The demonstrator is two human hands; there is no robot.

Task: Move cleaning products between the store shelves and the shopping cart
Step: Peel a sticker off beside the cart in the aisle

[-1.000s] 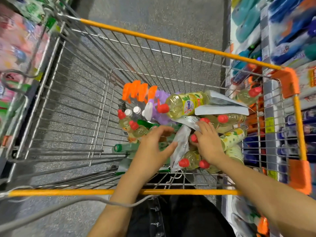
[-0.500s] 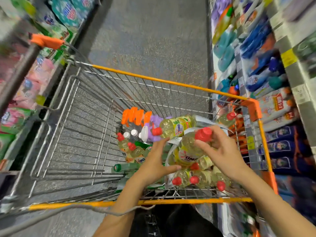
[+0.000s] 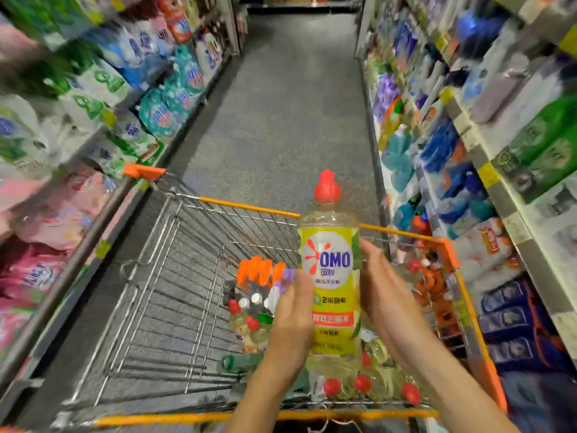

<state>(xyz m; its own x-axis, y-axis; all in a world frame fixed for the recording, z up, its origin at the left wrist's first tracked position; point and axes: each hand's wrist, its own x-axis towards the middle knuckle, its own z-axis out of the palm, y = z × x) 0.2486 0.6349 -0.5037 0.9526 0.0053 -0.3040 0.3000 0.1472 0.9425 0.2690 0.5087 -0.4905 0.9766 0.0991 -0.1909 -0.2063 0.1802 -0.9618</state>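
Bottle [image 3: 331, 270] upright btwn L hand [image 3: 290, 332], R hand [image 3: 384, 303]; label "OMO"

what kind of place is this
Most likely a supermarket aisle for cleaning products: shelves of detergent bags and bottles line both sides, a wire shopping cart stands between them, and a yellow soap bottle is held above it.
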